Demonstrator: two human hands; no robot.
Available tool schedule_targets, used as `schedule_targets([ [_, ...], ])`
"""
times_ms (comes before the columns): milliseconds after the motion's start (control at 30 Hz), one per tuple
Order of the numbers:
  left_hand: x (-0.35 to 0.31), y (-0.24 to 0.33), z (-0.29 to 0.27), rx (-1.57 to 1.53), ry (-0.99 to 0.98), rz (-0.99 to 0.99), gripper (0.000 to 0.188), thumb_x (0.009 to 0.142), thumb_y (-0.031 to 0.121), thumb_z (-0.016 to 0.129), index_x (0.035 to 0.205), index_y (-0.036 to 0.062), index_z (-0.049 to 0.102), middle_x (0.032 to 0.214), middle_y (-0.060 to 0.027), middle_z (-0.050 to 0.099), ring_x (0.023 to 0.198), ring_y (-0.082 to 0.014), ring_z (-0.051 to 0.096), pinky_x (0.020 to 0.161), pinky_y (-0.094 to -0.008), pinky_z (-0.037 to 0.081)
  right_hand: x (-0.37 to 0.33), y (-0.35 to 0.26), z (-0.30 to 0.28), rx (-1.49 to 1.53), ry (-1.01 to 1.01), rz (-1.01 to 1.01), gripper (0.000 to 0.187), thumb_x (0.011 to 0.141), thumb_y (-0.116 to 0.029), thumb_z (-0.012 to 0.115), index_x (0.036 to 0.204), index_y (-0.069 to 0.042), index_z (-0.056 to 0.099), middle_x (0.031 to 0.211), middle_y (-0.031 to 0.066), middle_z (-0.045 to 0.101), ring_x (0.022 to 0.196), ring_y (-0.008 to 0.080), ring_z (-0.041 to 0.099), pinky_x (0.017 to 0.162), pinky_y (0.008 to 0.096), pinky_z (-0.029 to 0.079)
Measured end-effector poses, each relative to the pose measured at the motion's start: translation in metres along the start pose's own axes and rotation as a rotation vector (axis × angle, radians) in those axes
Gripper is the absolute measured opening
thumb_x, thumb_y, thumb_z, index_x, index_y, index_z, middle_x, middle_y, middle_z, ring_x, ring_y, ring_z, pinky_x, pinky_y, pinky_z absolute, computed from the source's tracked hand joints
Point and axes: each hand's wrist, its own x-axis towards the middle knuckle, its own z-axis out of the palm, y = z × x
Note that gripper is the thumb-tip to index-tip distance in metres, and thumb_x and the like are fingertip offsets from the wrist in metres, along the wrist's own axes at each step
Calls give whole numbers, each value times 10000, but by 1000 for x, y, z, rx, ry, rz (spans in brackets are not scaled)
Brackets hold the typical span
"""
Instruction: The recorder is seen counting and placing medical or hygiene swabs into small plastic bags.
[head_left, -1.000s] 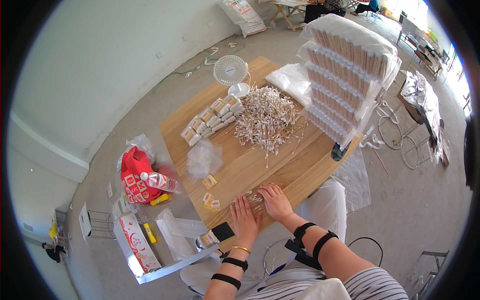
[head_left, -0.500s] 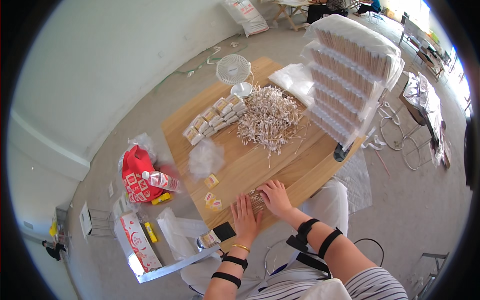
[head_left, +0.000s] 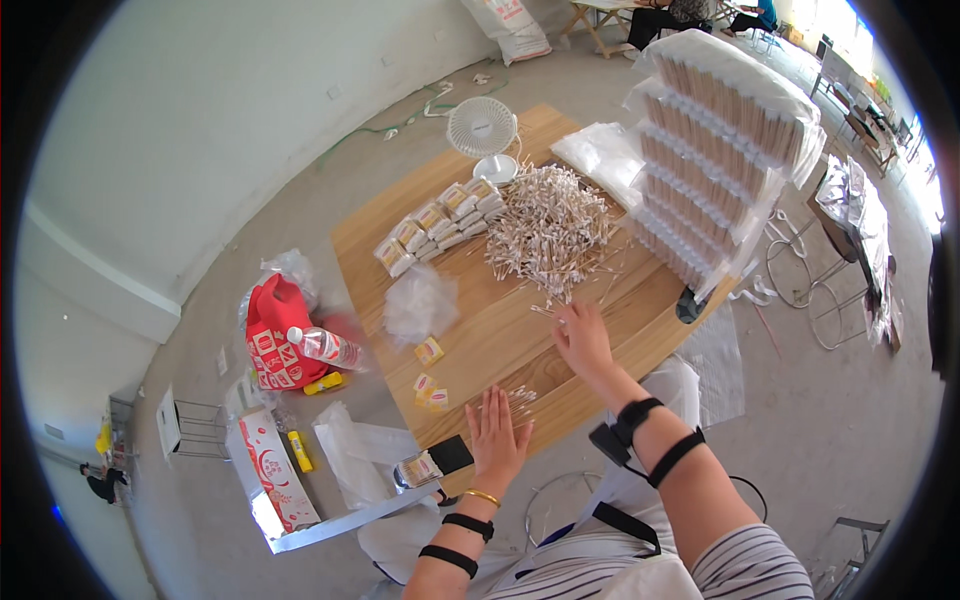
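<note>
My left hand (head_left: pixel 494 436) lies flat on the wooden table (head_left: pixel 470 345) with its fingers stretched out. Beside its fingertips is a small row of cotton swabs (head_left: pixel 521 399). Farther off, my right hand (head_left: pixel 585 342) bends its fingers down onto a few loose swabs (head_left: pixel 546 310) at the near edge of a big swab pile (head_left: pixel 552 230); its fingertips are partly hidden. Small yellow-and-white cards (head_left: pixel 429 351) lie left of my hands. A small box of swabs (head_left: pixel 418 469) sits at the table's near left corner, by a black pad (head_left: pixel 452 454).
Packed swab boxes (head_left: pixel 432 222), clear bags (head_left: pixel 421 305) and a white fan (head_left: pixel 482 128) stand on the table's left and far side. A tall stack of bagged swabs (head_left: pixel 725 150) rises at the right. A red bag (head_left: pixel 275 330) and a bottle (head_left: pixel 325 346) are off the left edge.
My right hand has left the small row of swabs beside my left hand and moved forward and right to the pile's near edge. My left hand stays flat in place.
</note>
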Motion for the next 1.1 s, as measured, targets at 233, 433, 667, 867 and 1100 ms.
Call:
schedule_targets([
  [233, -12, -16, -6, -259, 132, -107, 979, 939, 415, 675, 1615, -66, 155, 1679, -292, 173, 1571, -479, 111, 1281, -585, 92, -75, -35, 14, 455, -103, -158, 305, 970, -119, 598, 1261, -31, 606, 1311, 200, 572, 1214, 402, 548, 1048, 466, 463],
  [433, 9, -8, 7, -414, 105, -3, 1055, 852, 290, 744, 1615, -64, 109, 1671, -325, 150, 1565, -500, 118, 1289, -563, 103, -79, -73, 67, 627, -62, -16, 270, 1012, -75, 518, 1268, -24, 588, 1319, 217, 553, 1262, 420, 525, 1091, 452, 443],
  [667, 4, -10, 3, -390, 97, -22, 1018, 856, 285, 738, 1614, -57, 151, 1680, -300, 164, 1573, -471, 135, 1289, -560, 129, -71, -56, 51, 543, 46, 45, 281, 994, 32, 484, 1234, -21, 620, 1301, 216, 583, 1268, 396, 545, 1105, 426, 437],
  [867, 0, -9, -1, -96, -14, 11, 901, 949, 400, 624, 1604, -67, 220, 1687, -259, 213, 1586, -406, 160, 1284, -575, 106, -82, -44, 20, 415, -34, -50, 293, 954, 24, 531, 1226, -39, 617, 1273, 180, 603, 1197, 395, 576, 1030, 446, 478],
  [1100, 4, 2, -4, 22, -49, -12, 941, 959, 543, 595, 1612, -38, 248, 1693, -208, 247, 1591, -337, 186, 1289, -564, 73, -82, -42, 28, 349, -40, -89, 304, 936, 13, 554, 1228, -44, 618, 1271, 174, 610, 1201, 396, 570, 1039, 456, 471],
])
